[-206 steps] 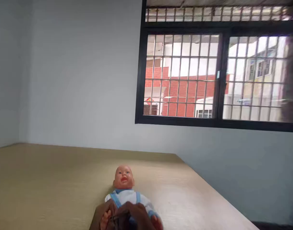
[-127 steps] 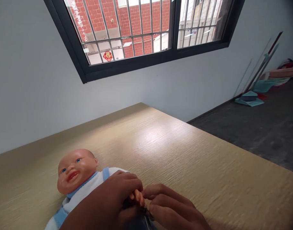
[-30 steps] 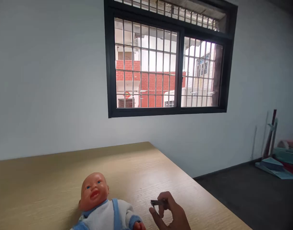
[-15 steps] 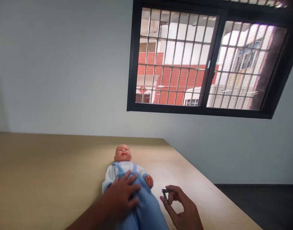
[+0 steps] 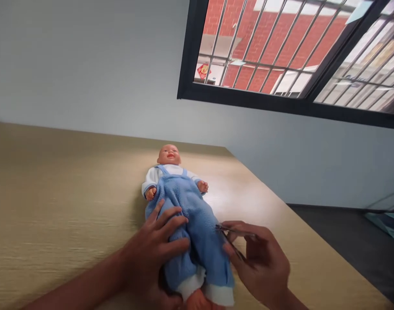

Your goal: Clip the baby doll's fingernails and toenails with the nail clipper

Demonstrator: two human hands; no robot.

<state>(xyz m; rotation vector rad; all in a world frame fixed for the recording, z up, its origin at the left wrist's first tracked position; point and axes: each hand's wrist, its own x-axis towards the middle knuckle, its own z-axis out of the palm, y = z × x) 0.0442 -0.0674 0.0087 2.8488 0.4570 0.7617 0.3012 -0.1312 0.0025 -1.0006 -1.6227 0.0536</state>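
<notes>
A baby doll [image 5: 184,191] in light blue overalls and a white top lies face up on the wooden table [image 5: 87,206], its head toward the wall. My left hand [image 5: 158,241] rests on the doll's leg at the left, with its fingers spread over the blue cloth. Pinched between the thumb and fingers of my right hand [image 5: 261,258] is a small metal nail clipper [image 5: 237,232], its lever raised away from the body. The clipper's tip is close beside the doll's other leg; whether it touches the cloth I cannot tell.
The table's right edge [image 5: 308,226] slopes down past my right hand to a dark floor [image 5: 332,232]. A pale wall [image 5: 126,86] stands behind the table, with a barred, black-framed window [image 5: 248,92] at the upper right. A bluish object [image 5: 387,224] lies on the floor at the far right.
The view has tipped down, showing the doll's legs and feet. My left hand has gone from the doll's belly to its leg. My right hand has brought the nail clipper beside the other leg.
</notes>
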